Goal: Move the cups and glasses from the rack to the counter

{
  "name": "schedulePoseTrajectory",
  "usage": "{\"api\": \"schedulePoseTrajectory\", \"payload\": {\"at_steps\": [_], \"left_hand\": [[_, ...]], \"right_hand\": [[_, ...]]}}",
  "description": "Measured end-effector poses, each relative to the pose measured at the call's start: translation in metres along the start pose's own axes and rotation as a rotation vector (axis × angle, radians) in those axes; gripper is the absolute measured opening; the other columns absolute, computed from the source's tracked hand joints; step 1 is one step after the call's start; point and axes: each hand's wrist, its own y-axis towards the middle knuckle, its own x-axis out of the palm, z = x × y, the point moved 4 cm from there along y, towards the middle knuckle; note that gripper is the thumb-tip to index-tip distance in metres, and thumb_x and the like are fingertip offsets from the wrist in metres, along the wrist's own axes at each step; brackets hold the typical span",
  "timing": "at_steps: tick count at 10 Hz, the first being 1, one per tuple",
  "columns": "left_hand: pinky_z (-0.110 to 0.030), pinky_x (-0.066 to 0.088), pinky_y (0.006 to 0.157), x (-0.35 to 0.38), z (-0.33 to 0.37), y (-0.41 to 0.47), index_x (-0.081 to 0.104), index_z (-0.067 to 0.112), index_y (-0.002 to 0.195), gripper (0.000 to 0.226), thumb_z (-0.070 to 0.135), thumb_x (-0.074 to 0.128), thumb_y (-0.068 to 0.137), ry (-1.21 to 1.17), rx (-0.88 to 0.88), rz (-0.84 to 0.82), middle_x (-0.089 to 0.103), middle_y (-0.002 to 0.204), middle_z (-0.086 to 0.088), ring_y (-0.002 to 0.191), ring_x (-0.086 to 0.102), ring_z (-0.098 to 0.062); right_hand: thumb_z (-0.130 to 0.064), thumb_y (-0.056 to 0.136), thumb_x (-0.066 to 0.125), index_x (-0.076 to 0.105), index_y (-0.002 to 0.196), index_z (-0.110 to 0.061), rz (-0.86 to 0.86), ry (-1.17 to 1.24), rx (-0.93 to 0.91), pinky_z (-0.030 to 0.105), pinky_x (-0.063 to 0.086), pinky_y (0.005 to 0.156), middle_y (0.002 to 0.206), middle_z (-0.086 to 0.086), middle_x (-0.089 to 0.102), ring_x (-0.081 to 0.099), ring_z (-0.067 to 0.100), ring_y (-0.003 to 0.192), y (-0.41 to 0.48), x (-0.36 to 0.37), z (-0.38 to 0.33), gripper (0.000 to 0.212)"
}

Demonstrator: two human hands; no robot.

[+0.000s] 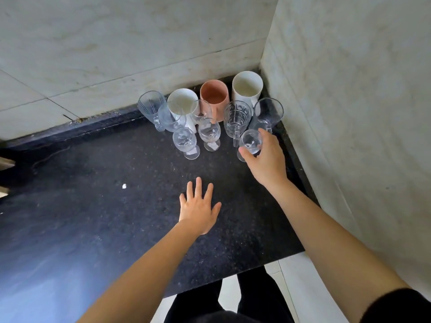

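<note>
On the black counter [116, 206], in the far right corner, stand two white cups [180, 101] [247, 87], a pink cup [214, 94] and several clear glasses. Two small stemmed glasses [185, 141] [209, 132] stand in front of the group. My right hand [265, 159] is shut on another small stemmed glass [250, 142] at the right end of that front row, fingers around its bowl. My left hand [198, 208] hovers flat over the counter nearer to me, fingers spread, holding nothing. The rack is out of view.
Pale stone walls [349, 113] close off the counter at the back and on the right. A small white scrap [124, 186] lies on the counter to the left of my left hand. The counter's front edge [233, 276] runs just before my legs.
</note>
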Motion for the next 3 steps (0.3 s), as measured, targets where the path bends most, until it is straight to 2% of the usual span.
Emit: {"api": "schedulePoseTrajectory", "payload": {"at_steps": [1, 2, 3], "left_hand": [[-0.056, 0.014, 0.121, 0.0045, -0.0024, 0.0015, -0.006, 0.027, 0.158, 0.071, 0.060, 0.021, 0.100, 0.052, 0.002, -0.006, -0.015, 0.166, -0.011, 0.152, -0.009, -0.039], [-0.056, 0.013, 0.121, 0.0094, -0.0038, -0.0007, -0.012, 0.027, 0.157, 0.074, 0.060, 0.021, 0.100, 0.093, 0.011, 0.003, -0.019, 0.165, -0.011, 0.151, -0.011, -0.040], [-0.056, 0.012, 0.121, 0.0109, -0.0030, -0.0006, -0.013, 0.028, 0.156, 0.074, 0.061, 0.020, 0.099, 0.091, 0.021, 0.010, -0.020, 0.165, -0.010, 0.151, -0.012, -0.039]], "right_hand": [[-0.044, 0.089, 0.072, 0.035, 0.152, -0.016, -0.003, 0.030, 0.003, 0.034, 0.045, 0.103, 0.153, 0.006, 0.046, 0.051, 0.023, 0.135, 0.0036, -0.0008, 0.0031, 0.078], [-0.046, 0.087, 0.073, 0.033, 0.153, -0.017, -0.032, 0.035, 0.011, 0.038, 0.047, 0.106, 0.153, 0.005, 0.047, 0.051, 0.023, 0.135, -0.0012, 0.0001, 0.0048, 0.082], [-0.048, 0.085, 0.076, 0.033, 0.152, -0.020, -0.023, 0.041, 0.022, 0.041, 0.051, 0.102, 0.149, 0.001, 0.050, 0.055, 0.021, 0.131, -0.0046, 0.0004, 0.0126, 0.084]]}}
